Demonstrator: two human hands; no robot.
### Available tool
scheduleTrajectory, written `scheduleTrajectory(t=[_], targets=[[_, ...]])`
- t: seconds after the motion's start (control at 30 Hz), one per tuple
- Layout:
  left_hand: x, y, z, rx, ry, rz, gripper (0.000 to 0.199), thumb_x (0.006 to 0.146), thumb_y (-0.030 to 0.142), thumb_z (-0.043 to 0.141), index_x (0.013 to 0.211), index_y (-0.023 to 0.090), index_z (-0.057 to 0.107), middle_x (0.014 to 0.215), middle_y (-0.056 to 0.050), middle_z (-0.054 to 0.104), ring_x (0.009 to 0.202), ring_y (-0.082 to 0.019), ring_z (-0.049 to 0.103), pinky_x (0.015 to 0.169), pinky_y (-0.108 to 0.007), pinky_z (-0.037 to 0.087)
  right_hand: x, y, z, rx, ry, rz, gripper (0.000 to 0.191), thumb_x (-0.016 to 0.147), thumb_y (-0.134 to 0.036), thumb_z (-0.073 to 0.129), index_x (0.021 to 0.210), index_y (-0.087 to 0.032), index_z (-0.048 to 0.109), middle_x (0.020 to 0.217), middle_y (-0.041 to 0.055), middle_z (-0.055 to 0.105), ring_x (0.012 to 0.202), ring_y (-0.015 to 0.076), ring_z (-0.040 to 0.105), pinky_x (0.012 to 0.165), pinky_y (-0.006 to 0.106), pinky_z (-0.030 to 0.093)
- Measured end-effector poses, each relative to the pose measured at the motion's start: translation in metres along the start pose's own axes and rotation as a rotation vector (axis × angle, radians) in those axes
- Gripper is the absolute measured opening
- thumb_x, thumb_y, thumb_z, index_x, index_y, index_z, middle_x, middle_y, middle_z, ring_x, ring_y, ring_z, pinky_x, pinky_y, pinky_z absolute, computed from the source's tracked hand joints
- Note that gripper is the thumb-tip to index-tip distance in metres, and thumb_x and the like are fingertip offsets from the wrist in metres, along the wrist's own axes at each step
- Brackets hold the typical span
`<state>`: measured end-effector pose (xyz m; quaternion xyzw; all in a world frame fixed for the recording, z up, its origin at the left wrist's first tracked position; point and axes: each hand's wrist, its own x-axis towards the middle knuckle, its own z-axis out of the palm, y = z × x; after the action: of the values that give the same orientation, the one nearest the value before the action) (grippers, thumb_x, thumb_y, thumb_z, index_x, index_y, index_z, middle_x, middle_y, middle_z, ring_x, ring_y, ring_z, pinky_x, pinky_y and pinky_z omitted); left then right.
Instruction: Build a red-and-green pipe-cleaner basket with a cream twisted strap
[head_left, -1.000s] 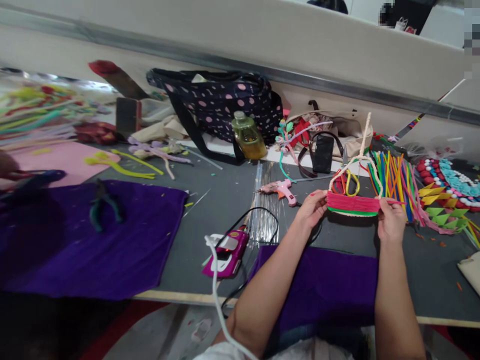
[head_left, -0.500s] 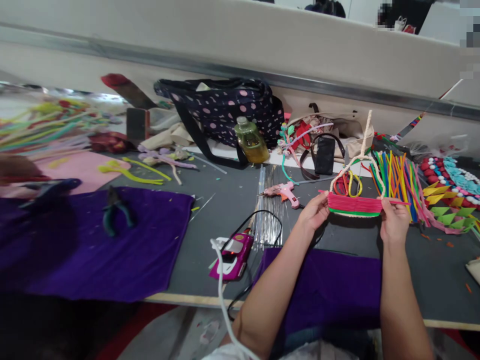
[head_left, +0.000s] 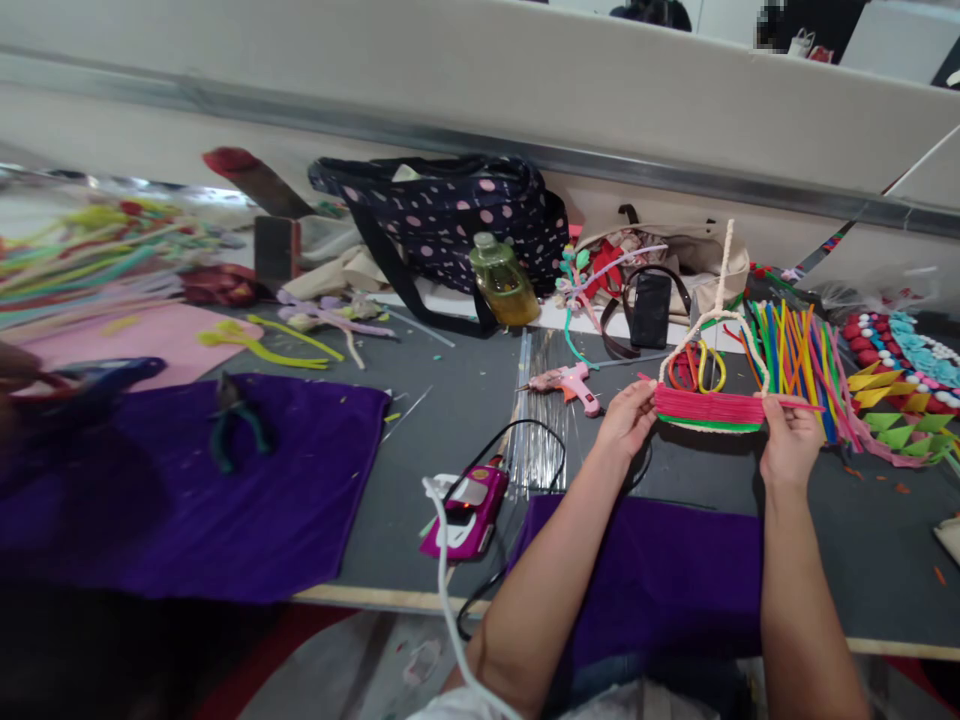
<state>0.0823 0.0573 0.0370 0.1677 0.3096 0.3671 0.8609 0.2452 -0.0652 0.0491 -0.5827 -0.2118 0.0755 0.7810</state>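
Both my hands hold a small hanging craft frame, made of a cream twisted cord loop (head_left: 721,316) above a band of pink pipe cleaners (head_left: 709,404) with a green row under it. My left hand (head_left: 630,415) pinches the band's left end. At the right end, my right hand (head_left: 789,435) grips it, and a pink strand sticks out past the fingers. The piece is held up over the dark table. Behind the cord lie scissors (head_left: 714,367) with yellow and red handles. A bundle of coloured pipe cleaners (head_left: 795,350) lies just beyond my right hand.
A pink glue gun (head_left: 574,386) lies left of my hands, near a magenta power box (head_left: 472,512) with cables. Behind stand a bottle (head_left: 502,285) and a dotted bag (head_left: 457,215). Pliers (head_left: 236,420) rest on purple cloth (head_left: 300,500). Another person's hand (head_left: 19,375) holds blue-handled pliers.
The craft piece's cord top has swung slightly left while my hands stay almost in place. At far left, the other person's hand and tool have shifted a little.
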Motion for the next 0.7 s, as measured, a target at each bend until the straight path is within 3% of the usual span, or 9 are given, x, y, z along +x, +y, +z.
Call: scheduleTrajectory(t=[0.27, 0.7], targets=[[-0.0025, 0.0058, -0.0019, 0.138, -0.004, 0.05, 0.031, 0.052, 0.025, 0.086, 0.073, 0.013, 0.065, 0.062, 0.0, 0.066, 0.057, -0.008, 0.06, 0.06, -0.02, 0.048, -0.0012, -0.0022, 0.0003, -0.031, 0.016, -0.064, 0.017, 0.069, -0.029, 0.076, 0.074, -0.016, 0.068, 0.074, 0.0052, 0.072, 0.067, 0.0176, 0.068, 0.072, 0.034, 0.055], [-0.0032, 0.0096, -0.002, 0.216, -0.031, 0.111, 0.033, 0.054, 0.032, 0.084, 0.075, 0.013, 0.067, 0.068, -0.003, 0.069, 0.06, -0.01, 0.063, 0.062, -0.022, 0.049, -0.0005, -0.0013, 0.0004, -0.06, 0.031, -0.065, 0.017, 0.07, -0.031, 0.075, 0.075, -0.016, 0.068, 0.075, 0.0057, 0.072, 0.067, 0.0177, 0.068, 0.073, 0.035, 0.055]])
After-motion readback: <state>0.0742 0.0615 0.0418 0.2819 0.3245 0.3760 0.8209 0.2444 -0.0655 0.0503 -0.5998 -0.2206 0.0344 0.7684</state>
